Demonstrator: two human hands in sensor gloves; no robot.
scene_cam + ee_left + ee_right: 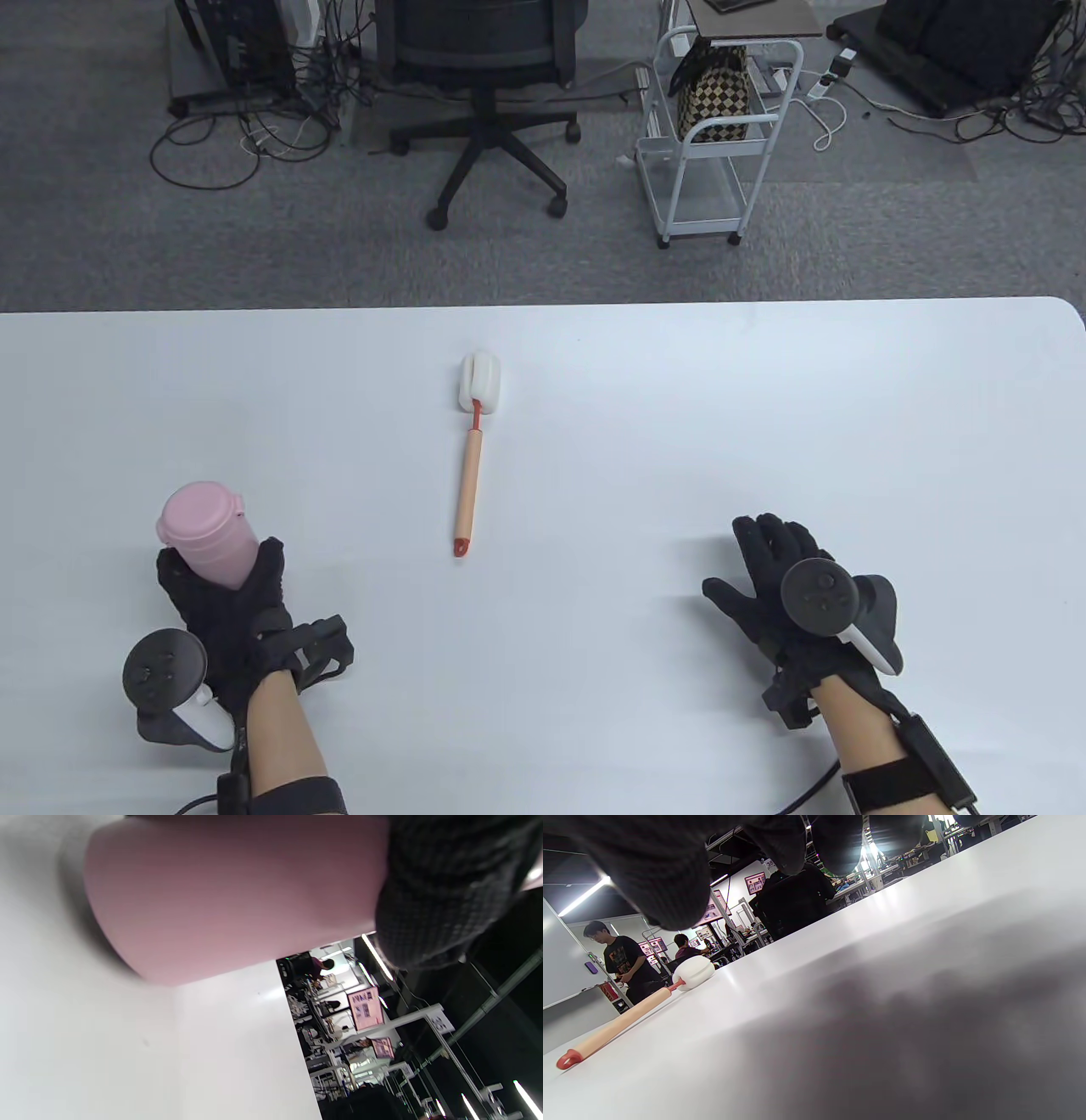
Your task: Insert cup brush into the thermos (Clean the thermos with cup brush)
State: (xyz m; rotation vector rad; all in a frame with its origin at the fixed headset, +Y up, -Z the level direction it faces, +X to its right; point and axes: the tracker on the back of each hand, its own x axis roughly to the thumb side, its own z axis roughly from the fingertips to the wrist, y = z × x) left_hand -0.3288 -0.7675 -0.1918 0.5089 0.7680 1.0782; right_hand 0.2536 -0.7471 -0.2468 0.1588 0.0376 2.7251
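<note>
cup brush (472,454) mid-table, untouched | left fingers (270,567) grip thermos (209,533) | right fingers (768,539) spread, empty

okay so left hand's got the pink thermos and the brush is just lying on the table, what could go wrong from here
1. The thermos appears to have its lid on, so the brush likely cannot go in until it is opened.
2. The left hand grips the thermos low and it leans, so it could tip when pushed.
3. The brush lies flat on the table, apart from the open right hand; its slim handle may roll or slip during pickup.
</note>
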